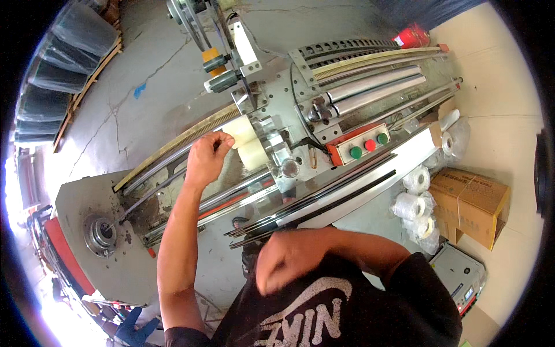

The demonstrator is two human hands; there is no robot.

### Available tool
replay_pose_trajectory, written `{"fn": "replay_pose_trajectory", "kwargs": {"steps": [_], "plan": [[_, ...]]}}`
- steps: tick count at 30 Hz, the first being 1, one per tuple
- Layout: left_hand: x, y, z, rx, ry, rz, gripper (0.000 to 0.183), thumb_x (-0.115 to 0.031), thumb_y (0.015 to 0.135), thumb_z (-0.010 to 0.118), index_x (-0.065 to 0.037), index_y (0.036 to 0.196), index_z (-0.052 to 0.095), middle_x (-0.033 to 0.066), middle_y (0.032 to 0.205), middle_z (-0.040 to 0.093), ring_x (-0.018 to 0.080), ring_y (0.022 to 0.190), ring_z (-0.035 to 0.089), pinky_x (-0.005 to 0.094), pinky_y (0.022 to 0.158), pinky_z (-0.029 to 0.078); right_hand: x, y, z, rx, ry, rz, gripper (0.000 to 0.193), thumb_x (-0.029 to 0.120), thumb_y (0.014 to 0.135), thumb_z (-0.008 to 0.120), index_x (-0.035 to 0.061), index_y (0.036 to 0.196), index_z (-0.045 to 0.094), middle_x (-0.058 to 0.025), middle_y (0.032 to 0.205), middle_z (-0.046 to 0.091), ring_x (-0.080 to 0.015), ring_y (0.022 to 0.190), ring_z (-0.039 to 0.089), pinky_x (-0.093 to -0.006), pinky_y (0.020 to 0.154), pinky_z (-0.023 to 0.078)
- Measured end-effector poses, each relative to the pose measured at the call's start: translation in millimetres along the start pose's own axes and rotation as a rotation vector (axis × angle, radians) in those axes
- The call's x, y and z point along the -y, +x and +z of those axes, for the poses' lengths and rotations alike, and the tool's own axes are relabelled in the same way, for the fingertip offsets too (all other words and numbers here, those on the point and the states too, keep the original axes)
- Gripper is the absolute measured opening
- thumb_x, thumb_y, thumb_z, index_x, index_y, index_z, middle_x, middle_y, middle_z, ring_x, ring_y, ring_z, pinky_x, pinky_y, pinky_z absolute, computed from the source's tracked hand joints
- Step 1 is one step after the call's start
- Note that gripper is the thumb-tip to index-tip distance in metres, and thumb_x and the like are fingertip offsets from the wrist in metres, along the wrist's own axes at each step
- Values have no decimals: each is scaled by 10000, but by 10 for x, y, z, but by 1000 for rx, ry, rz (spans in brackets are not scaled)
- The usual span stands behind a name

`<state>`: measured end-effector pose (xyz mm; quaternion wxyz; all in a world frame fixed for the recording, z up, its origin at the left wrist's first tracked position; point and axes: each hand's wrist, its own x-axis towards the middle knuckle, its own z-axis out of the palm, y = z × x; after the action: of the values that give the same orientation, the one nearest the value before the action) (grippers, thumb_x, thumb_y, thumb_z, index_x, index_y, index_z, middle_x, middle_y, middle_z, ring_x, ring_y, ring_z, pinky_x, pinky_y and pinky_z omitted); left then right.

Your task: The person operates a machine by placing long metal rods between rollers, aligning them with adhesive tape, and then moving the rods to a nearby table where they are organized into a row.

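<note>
My left hand (pixel 209 155) reaches over a long metal machine (pixel 87 196), with thumb and fingertips pinched together. Those fingertips meet the left edge of a pair of cream-coloured rollers (pixel 252 154) on the machine's carriage. Whatever is between them is too small to make out. Close to my chest, my right hand (pixel 278 265) is bent inward and curled closed, slightly blurred. Its fingers are partly hidden, and I see nothing sticking out of it. Metal clamp blocks (pixel 280 149) sit directly right of the rollers.
Right of the carriage is a red control box (pixel 359 144) with green and red buttons. Long dark rods (pixel 324 202) lie along the near side. Wrapped white rolls (pixel 413 205) and a cardboard box (pixel 471 199) stand to the right. An upright arm (pixel 222 63) rises behind the rollers.
</note>
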<state>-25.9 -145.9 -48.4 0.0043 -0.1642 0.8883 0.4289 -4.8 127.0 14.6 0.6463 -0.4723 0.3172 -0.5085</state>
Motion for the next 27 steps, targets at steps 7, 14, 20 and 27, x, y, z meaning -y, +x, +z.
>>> {"fn": "replay_pose_trajectory", "kwargs": {"steps": [7, 14, 20, 27], "plan": [[51, -80, 82, 20, -46, 45, 214, -224, 952, 745, -14, 993, 729, 118, 814, 699, 237, 728, 646, 377, 720, 511, -1181, -906, -760, -1157, -1264, 437, 259, 213, 907, 731, 93, 1136, 752, -99, 896, 752, -297, 844, 715, -480, 848, 529], [7, -133, 55, 75, -83, -4, 205, -232, 949, 742, -37, 1009, 738, 140, 891, 698, 242, 762, 648, 383, 732, 515, -1641, -832, -1333, -1194, -1604, 419, 161, 80, 881, 611, 64, 977, 739, -140, 997, 722, -351, 1020, 676, -483, 925, 514], [23, -160, 96, 53, -21, 115, 223, -267, 961, 724, -53, 1025, 727, 144, 948, 719, 306, 845, 695, 421, 783, 544, -1301, -659, -727, -958, -1332, 703, 308, 84, 843, 703, 21, 1144, 714, -198, 1220, 648, -398, 1180, 602, -503, 1067, 468], [-204, -110, 165, 53, 29, 61, 251, -304, 930, 716, -62, 998, 716, 159, 1029, 732, 389, 957, 697, 492, 842, 552, -1254, 773, -589, -804, 149, 44, 530, 103, 1059, 601, 1, 1541, 407, -146, 1441, 606, -196, 1291, 596, -340, 1080, 472]]}}
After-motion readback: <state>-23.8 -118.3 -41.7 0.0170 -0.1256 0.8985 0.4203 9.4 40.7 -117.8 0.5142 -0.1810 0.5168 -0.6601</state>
